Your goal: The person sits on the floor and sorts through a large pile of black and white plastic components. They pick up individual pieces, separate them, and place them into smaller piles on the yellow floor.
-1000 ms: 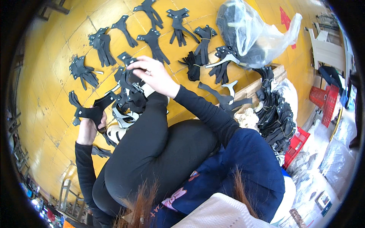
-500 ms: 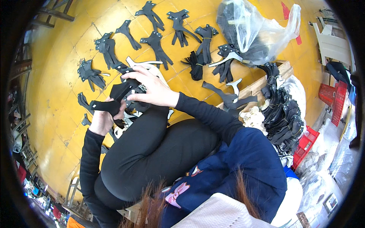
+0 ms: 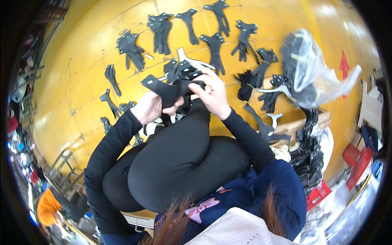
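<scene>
Above my knees, a black Y-shaped fabric strap (image 3: 168, 92) with a small pale mark on its end is held between my hands. My left hand (image 3: 150, 107) grips it from below, the fingers curled around its lower edge. My right hand (image 3: 212, 94) pinches its right part between thumb and fingers. Right behind it lies a stack of similar black straps (image 3: 183, 70) with snaps, partly covered by my right hand. A white Y-shaped piece (image 3: 185, 57) sticks out beyond that stack. Under my hands, more black and white pieces are mostly hidden by my legs.
Bundles of black straps (image 3: 160, 32) lie in rows on the yellow tiled floor (image 3: 81, 94). To the right are a clear plastic bag (image 3: 310, 69) of dark material, a wooden crate edge (image 3: 324, 118), a heap of straps (image 3: 304, 163) and red baskets (image 3: 357, 161). A person in orange (image 3: 48, 206) is at lower left.
The view has swung left, so the floor bundles sit farther right. The black strap, upright and folded before, now lies flatter between my hands, which have come closer together.
</scene>
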A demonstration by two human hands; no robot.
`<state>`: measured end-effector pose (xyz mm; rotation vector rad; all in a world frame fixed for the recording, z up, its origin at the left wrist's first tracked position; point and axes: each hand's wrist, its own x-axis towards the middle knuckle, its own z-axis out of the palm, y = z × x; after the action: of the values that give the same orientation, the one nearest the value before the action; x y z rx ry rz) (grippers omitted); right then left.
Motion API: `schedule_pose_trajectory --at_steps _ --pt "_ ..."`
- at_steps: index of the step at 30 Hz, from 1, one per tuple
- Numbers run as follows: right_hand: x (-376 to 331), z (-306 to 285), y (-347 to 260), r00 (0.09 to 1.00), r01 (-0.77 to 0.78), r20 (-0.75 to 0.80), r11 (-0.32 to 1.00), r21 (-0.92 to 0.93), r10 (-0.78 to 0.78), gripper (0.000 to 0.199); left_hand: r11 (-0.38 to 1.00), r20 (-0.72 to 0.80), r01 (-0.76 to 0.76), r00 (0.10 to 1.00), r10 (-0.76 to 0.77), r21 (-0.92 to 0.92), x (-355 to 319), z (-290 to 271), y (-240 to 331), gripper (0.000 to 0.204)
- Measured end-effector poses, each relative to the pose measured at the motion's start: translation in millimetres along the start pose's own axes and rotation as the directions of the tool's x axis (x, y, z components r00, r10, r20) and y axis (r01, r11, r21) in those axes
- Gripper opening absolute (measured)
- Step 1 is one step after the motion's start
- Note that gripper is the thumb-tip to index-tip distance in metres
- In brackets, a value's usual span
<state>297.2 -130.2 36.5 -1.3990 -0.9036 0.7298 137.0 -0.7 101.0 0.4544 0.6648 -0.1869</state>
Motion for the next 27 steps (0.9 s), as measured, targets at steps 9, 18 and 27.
schedule_pose_trajectory --at_steps 9,18,27 --pt "6 6 -2 0.997 0.063 -0.037 0.998 0.016 -0.062 0.010 0.996 0.007 -0.088 0.996 0.088 -0.004 5 -12 -6 0.049" --pt "11 10 14 0.933 0.122 -0.348 0.991 0.059 -0.094 0.009 0.966 -0.233 -0.240 0.949 0.212 -0.098 16 -45 -29 0.057" --pt "58 -35 21 0.642 0.210 -0.763 0.941 0.265 0.071 0.010 0.896 -0.038 -0.392 0.919 0.393 -0.208 13 -77 -35 0.049"
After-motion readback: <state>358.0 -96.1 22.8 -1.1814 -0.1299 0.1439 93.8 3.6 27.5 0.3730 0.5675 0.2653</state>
